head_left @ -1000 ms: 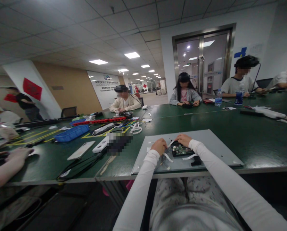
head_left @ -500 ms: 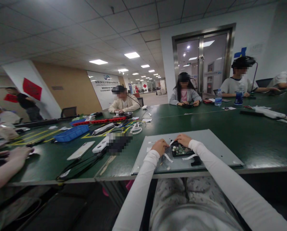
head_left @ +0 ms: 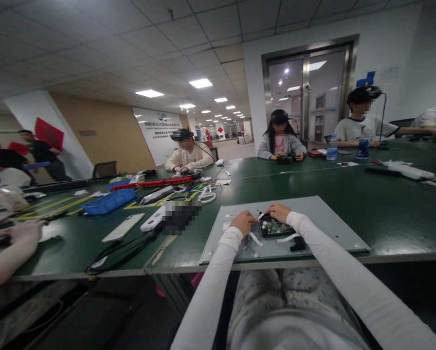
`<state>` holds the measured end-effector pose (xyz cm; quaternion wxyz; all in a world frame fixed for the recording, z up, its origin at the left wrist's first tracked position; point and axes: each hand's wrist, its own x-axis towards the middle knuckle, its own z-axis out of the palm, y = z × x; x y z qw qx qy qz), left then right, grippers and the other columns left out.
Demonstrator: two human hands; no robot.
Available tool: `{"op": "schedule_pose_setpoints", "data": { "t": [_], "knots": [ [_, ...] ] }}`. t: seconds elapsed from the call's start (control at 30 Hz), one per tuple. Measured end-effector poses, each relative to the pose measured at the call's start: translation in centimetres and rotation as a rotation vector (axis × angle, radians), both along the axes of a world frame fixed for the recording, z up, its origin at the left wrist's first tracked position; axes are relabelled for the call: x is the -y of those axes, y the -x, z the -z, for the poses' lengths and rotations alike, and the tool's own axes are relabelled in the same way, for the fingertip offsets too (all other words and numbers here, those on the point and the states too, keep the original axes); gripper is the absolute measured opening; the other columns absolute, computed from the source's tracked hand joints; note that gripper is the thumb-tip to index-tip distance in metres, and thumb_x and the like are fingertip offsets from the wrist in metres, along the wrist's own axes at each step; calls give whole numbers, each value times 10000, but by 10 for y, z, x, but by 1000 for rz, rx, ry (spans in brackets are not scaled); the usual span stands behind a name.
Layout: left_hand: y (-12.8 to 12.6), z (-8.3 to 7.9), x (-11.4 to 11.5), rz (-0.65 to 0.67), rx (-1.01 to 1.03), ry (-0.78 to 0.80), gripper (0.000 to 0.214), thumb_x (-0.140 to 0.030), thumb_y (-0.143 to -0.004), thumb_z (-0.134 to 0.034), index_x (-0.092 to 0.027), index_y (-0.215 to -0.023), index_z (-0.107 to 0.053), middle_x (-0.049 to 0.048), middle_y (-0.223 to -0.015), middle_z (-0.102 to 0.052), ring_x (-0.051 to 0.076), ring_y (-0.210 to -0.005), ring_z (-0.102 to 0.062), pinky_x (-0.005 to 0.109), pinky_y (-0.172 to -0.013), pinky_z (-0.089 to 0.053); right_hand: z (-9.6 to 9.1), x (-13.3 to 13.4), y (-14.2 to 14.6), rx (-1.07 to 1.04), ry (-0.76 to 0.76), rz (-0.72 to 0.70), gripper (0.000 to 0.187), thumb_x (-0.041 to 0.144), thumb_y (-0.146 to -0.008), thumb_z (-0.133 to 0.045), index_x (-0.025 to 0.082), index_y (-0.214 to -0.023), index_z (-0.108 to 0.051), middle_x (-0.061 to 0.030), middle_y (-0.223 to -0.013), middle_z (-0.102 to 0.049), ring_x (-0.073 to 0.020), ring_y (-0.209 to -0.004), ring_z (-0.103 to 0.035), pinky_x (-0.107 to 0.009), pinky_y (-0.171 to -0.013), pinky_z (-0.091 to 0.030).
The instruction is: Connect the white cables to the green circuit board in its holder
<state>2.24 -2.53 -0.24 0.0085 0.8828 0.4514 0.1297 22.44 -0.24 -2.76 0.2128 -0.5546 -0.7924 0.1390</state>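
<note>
A strip (head_left: 261, 217) was held pinched by the left hand (head_left: 243, 223) and right hand (head_left: 278, 213), barely moved within a second; beneath the right, the board (head_left: 275, 227) was seemingly left unfinished.

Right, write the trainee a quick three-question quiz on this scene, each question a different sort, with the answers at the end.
1. Multiple choice: What lies under the circuit board?
A) a bottle
B) a grey panel
C) a phone

2. True or false: The left hand and right hand both wear gloves.

3. Short answer: To which side of the grey panel does the blue tray lie, as the person sees it?

Key: 1. B; 2. False; 3. Left
</note>
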Motion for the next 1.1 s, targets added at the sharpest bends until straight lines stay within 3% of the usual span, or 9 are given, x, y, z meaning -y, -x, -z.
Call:
{"op": "schedule_pose_setpoints", "data": {
  "t": [1.1],
  "knots": [
    [5, -7, -4, 7, 13, 17, 307, -37, -664, -422, -185, -717, -686, 12, -836, -609, 117, -775, -547, 204, -774, -409, 3, -3, -2, 5, -36, 29, 329, 213, -751, -392, 272, -949, -648, -18, -1065, -550, -170, -1010, -452, -277, -899, -307]
  ]
}}
